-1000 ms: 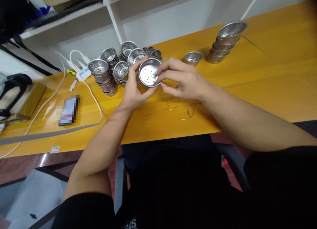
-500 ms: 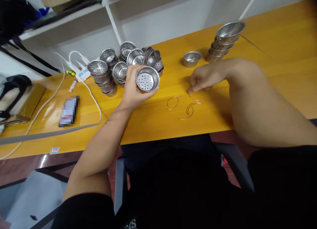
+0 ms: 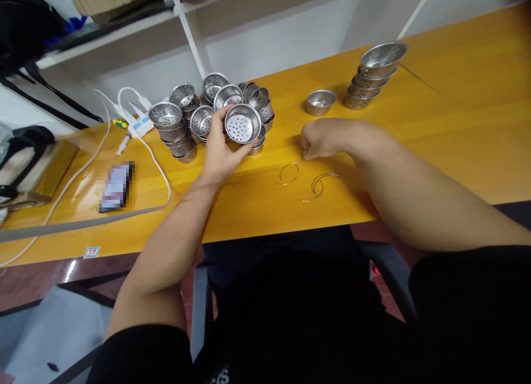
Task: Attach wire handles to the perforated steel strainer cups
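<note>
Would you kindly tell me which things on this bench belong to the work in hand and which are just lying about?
In use:
- perforated round steel cup, in the left hand
- thin bent wire loops, beside the closed right hand
- cluster of stacked perforated cups
- stack of shallow steel bowls and single bowl

Lying about:
- white cable
- blurred phone
- black bag

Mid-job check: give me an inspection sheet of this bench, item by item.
Surface: yellow wooden table, glossy.
Job's things: perforated metal cup in left hand; wire rings lying near right hand.
Clutter: cluster of stacked cups; second stack; single cup; phone; bag.
Grip: left holds cup; right fist closed, contents hidden.
Cables: white cable, power strip.
Surroundings: white shelving.
</note>
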`<state>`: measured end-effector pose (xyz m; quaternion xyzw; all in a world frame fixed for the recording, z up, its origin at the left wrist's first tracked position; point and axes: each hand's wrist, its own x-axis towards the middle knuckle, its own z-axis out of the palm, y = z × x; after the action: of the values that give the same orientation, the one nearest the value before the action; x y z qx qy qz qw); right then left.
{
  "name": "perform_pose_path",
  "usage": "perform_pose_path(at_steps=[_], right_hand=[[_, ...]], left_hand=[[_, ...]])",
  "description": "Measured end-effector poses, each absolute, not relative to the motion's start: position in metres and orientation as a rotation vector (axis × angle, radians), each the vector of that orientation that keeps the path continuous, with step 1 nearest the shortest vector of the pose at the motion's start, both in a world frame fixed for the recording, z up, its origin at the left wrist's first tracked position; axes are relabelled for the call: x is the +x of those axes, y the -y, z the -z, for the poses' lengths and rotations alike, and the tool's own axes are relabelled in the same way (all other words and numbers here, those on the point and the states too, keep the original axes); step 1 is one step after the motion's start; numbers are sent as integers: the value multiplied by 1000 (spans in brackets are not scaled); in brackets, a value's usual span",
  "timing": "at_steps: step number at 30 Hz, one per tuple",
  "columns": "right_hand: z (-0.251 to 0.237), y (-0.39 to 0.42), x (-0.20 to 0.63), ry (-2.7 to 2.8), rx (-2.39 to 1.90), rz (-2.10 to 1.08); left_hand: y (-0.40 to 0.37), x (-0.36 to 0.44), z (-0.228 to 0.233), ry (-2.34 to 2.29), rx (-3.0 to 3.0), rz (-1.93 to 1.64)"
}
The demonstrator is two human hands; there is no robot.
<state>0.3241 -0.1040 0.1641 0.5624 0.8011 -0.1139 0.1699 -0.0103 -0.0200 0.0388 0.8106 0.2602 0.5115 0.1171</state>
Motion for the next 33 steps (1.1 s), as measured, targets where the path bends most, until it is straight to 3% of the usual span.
perform_pose_path(at_steps=[19,33], right_hand=[[-146,89,330,-2461,1689,125],[-122,73,338,-3077,1988,694]], left_hand=[[16,-7,-37,-685,2286,-1631],[78,21,-57,-658,2237,-1285]])
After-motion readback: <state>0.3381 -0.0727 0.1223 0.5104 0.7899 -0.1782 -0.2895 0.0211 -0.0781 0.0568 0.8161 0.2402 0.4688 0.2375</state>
